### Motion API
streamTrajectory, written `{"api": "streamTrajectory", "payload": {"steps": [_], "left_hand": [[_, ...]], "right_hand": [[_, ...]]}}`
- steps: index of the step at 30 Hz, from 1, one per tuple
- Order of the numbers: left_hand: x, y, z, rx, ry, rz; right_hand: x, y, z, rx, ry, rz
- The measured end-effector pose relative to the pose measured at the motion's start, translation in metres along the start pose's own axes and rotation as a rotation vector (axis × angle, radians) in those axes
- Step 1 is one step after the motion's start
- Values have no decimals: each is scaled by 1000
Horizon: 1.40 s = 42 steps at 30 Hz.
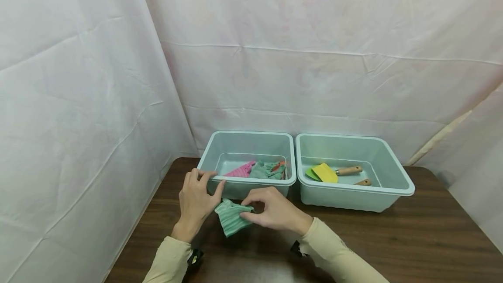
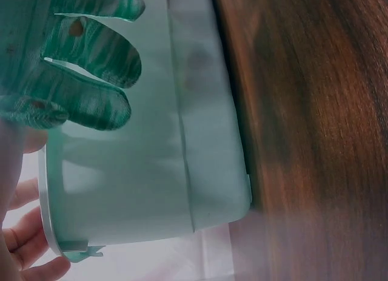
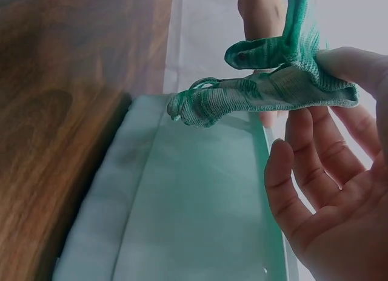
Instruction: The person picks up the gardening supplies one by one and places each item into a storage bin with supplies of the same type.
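A green striped knit glove (image 1: 232, 216) hangs in front of the left bin, its fingers dangling toward the tabletop. My right hand (image 1: 271, 208) pinches it by the cuff, between thumb and fingertips, as the right wrist view shows on the glove (image 3: 260, 93). My left hand (image 1: 195, 200) rests with loosely bent fingers at the front left rim of the light blue bin (image 1: 251, 180), thumb near the glove's upper edge. Inside that bin lie a pink dotted piece (image 1: 241, 170) and a crumpled green glove-like cloth (image 1: 267, 170) with a bit of orange.
Beside it on the right stands a second light blue bin (image 1: 353, 189). It holds a yellow-bladed tool (image 1: 326, 173) with a wooden handle, a green blade (image 1: 311, 174) and another wooden handle (image 1: 363, 182). White sheeting (image 1: 314, 77) hangs behind the dark wooden table (image 1: 353, 235).
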State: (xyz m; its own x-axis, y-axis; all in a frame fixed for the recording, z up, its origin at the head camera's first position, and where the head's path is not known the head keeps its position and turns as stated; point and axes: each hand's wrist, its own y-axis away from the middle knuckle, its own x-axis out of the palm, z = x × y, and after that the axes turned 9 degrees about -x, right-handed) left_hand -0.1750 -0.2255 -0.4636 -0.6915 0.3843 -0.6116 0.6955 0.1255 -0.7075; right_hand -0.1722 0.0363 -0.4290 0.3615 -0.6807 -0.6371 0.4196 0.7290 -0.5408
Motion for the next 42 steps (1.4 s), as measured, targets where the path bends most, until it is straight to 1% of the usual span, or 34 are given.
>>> {"api": "streamTrajectory", "payload": {"steps": [7,14,17,23,28,36,42], "left_hand": [[0,-1,-1,7,-10,2],[-1,-2,1,6,-27,-2],[0,-2,1,6,-28,-2],[-1,-1,0,4,-21,-2],[-1,-3,1,0,-16,-5],[-3,-2,1,-18,-12,16],[-2,-2,1,-22,-10,15]], "right_hand": [[-13,2,0,41,5,-28],[-24,1,-2,56,10,-90],[-28,0,-2,51,15,-105],[-34,-3,-2,37,37,-96],[-42,-9,-2,30,63,-108],[-54,-16,-4,-37,84,-155],[-63,-18,-3,-21,78,-180]]}}
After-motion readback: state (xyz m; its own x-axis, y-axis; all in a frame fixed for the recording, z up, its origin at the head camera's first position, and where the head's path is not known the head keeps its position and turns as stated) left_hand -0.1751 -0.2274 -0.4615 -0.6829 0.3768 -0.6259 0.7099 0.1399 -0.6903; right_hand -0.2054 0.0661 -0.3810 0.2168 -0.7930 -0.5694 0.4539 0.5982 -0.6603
